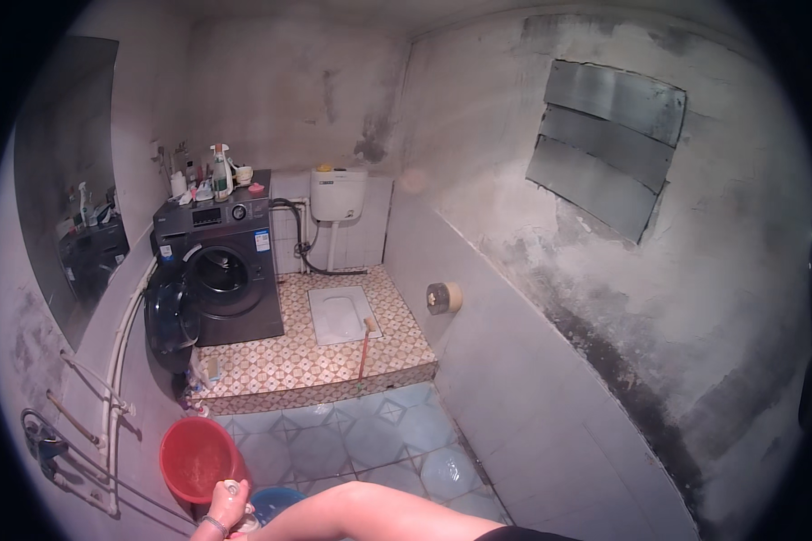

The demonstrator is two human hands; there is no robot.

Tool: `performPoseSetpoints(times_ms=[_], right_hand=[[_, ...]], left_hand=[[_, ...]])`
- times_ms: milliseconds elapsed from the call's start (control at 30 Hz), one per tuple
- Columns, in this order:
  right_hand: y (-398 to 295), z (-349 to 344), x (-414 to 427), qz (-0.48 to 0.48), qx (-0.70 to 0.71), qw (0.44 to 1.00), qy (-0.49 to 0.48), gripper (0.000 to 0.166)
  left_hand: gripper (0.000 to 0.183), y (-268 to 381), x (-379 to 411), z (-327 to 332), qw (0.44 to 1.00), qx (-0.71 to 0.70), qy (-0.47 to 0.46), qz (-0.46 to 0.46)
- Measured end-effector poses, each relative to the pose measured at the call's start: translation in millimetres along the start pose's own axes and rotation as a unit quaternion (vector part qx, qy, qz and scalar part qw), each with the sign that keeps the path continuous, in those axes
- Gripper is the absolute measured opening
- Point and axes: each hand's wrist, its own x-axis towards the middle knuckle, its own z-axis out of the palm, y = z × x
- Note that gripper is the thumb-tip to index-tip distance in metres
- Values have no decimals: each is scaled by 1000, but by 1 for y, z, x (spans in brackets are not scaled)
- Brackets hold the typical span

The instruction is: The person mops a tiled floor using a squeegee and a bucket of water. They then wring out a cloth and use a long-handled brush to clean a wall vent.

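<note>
My left hand (229,506), with a bracelet at its wrist, is closed around a small white object (231,486) at the lower left. The object's round end shows above the fingers; its kind is unclear. A red plastic bucket (199,454) stands just behind this hand, and the rim of a blue basin (277,497) shows to its right. A bare limb, seemingly my right arm, reaches in from the lower right out of black cloth. At its end, my right hand (234,535) is barely visible at the bottom edge, beside another whitish thing (247,522); its grip is hidden.
A front-loading washing machine (233,270) with its door open stands on a raised tiled step (298,365), bottles on top. A squat toilet (342,314) and a red-handled brush (364,351) are beside it. Pipes and a shower hose (128,483) line the left wall.
</note>
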Motion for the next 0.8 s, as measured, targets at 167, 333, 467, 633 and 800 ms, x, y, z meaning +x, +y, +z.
performPoseSetpoints(times_ms=[167, 333, 467, 633, 800], right_hand=[[-6, -4, -29, 128, 72, 989, 31, 15], [-4, -5, -52, 270, 123, 954, 45, 15], [39, -19, -59, 314, 9, 788, 529, 7], [112, 52, -189, 572, 282, 631, 442, 36], [52, 39, -153, 612, 172, 725, 266, 57]], left_hand=[[35, 19, 4, 55, 987, 124, 33, 92], [33, 32, -3, 32, 971, -203, -120, -50], [40, 65, -72, -50, 880, -442, 66, 160], [37, 143, -50, -29, 874, -370, 150, 276], [31, 207, -76, -82, 756, -586, 88, 278]])
